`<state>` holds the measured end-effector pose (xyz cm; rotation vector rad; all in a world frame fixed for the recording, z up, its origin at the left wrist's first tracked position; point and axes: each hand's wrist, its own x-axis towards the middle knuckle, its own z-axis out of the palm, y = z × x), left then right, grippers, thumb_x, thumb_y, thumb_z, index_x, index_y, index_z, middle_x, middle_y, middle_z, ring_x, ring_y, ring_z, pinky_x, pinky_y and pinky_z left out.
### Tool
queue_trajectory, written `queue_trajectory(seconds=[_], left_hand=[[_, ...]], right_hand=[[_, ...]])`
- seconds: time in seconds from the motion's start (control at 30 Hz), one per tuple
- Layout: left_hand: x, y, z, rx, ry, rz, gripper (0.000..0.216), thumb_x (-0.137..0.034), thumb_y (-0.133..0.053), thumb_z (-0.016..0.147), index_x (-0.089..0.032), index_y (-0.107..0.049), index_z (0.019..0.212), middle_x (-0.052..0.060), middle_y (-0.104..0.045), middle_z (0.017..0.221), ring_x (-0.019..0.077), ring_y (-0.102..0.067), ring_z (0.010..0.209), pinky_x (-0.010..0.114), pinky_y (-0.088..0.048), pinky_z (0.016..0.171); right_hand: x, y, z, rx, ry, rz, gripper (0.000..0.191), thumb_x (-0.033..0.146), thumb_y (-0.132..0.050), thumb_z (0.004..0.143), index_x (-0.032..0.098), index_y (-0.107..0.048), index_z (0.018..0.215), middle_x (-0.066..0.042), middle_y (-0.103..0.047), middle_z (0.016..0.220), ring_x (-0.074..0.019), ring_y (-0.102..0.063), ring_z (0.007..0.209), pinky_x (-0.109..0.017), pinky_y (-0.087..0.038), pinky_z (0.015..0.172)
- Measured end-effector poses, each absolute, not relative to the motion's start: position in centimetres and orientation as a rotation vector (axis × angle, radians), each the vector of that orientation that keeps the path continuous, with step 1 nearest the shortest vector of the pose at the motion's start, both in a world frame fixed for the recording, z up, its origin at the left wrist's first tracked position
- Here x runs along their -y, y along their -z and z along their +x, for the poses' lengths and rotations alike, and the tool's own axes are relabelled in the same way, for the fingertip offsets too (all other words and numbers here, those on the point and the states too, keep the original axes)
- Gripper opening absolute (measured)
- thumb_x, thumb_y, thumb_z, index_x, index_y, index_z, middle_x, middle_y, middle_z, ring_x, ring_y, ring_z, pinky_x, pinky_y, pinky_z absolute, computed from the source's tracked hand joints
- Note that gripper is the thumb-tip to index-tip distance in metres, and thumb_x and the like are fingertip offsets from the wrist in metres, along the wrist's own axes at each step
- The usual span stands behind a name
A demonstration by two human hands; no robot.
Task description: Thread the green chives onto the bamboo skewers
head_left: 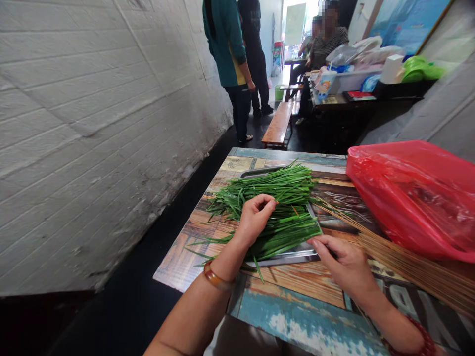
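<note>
A heap of long green chives point(282, 198) lies across a metal tray point(293, 256) on a table with a painted wood pattern point(304, 296). My left hand point(256, 217) rests on the chives with its fingertips pinched on a few leaves. My right hand point(343, 259) lies at the tray's near right corner, fingers curled on the thin end of a bamboo skewer. A bundle of bamboo skewers point(408, 262) fans out to the right of that hand. An amber bangle sits on my left wrist, red beads on my right.
A red plastic bag point(415, 193) bulges on the table's right side. A white brick wall point(92, 123) runs along the left. Beyond the table stand a wooden bench point(278, 126), two standing people point(237, 54), seated people and a cluttered dark table point(363, 84).
</note>
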<state>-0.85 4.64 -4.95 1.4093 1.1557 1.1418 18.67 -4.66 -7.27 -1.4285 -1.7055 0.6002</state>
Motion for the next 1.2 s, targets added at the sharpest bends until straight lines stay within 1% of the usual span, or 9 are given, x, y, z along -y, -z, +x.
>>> queue_trajectory(seconds=[0.17, 0.27, 0.4, 0.5, 0.87, 1.03, 1.2], left_hand=[[-4.2, 4.3, -0.7, -1.113, -1.022, 1.394, 0.017, -0.031, -0.059, 0.074, -0.014, -0.061, 0.072, -0.003, -0.053, 0.060, 0.0069, -0.043, 0.053, 0.019, -0.033, 0.051], [-4.0, 4.5, -0.3, -1.106, -0.991, 1.334, 0.016, -0.028, -0.061, 0.071, -0.013, -0.063, 0.076, -0.003, -0.054, 0.059, 0.0071, -0.044, 0.053, 0.019, -0.035, 0.052], [-3.9, 4.9, 0.1, -1.104, -0.982, 1.323, 0.016, -0.027, -0.062, 0.070, -0.013, -0.063, 0.077, -0.003, -0.053, 0.058, 0.0070, -0.045, 0.052, 0.020, -0.035, 0.052], [-3.8, 5.0, 0.2, -1.101, -0.988, 1.345, 0.016, -0.027, -0.061, 0.070, -0.013, -0.063, 0.076, -0.003, -0.053, 0.058, 0.0071, -0.045, 0.052, 0.020, -0.035, 0.053], [-3.9, 5.1, 0.1, -1.106, -0.995, 1.386, 0.016, -0.028, -0.062, 0.071, -0.013, -0.063, 0.075, -0.003, -0.054, 0.058, 0.0076, -0.046, 0.052, 0.020, -0.037, 0.053], [-3.9, 5.2, 0.1, -1.132, -1.043, 1.531, 0.012, -0.025, -0.060, 0.073, -0.014, -0.064, 0.072, -0.002, -0.055, 0.059, 0.0086, -0.046, 0.054, 0.020, -0.037, 0.053], [-3.7, 5.2, -0.1, -1.152, -1.141, 1.882, 0.012, -0.021, -0.056, 0.079, -0.016, -0.066, 0.073, 0.002, -0.062, 0.069, 0.0120, -0.054, 0.065, 0.022, -0.040, 0.063]], right_hand=[[4.7, 7.1, 18.5, 1.686, -0.606, -1.431, 0.022, 0.034, -0.050, 0.084, 0.025, -0.069, 0.078, -0.002, -0.074, 0.076, -0.0204, -0.068, 0.068, -0.030, -0.053, 0.063], [4.8, 6.8, 18.3, 1.684, -0.619, -1.409, 0.023, 0.034, -0.050, 0.084, 0.025, -0.069, 0.077, -0.002, -0.073, 0.074, -0.0199, -0.068, 0.067, -0.030, -0.053, 0.062], [4.8, 6.6, 18.2, 1.709, -0.666, -1.410, 0.023, 0.033, -0.049, 0.085, 0.023, -0.069, 0.078, -0.002, -0.073, 0.077, -0.0195, -0.068, 0.071, -0.029, -0.052, 0.064], [4.8, 6.7, 18.2, 1.721, -0.692, -1.414, 0.024, 0.032, -0.049, 0.086, 0.022, -0.069, 0.078, -0.002, -0.073, 0.076, -0.0189, -0.068, 0.070, -0.028, -0.052, 0.062], [4.5, 7.0, 18.5, 1.771, -0.676, -1.402, 0.024, 0.032, -0.049, 0.085, 0.022, -0.070, 0.078, -0.002, -0.073, 0.075, -0.0191, -0.068, 0.067, -0.028, -0.053, 0.059], [4.4, 7.2, 18.6, 1.771, -0.671, -1.409, 0.025, 0.033, -0.048, 0.085, 0.023, -0.070, 0.078, -0.002, -0.073, 0.075, -0.0193, -0.068, 0.066, -0.028, -0.053, 0.059], [4.5, 6.9, 18.4, 1.750, -0.678, -1.426, 0.026, 0.033, -0.048, 0.085, 0.023, -0.070, 0.077, -0.002, -0.073, 0.073, -0.0187, -0.068, 0.065, -0.027, -0.053, 0.059]])
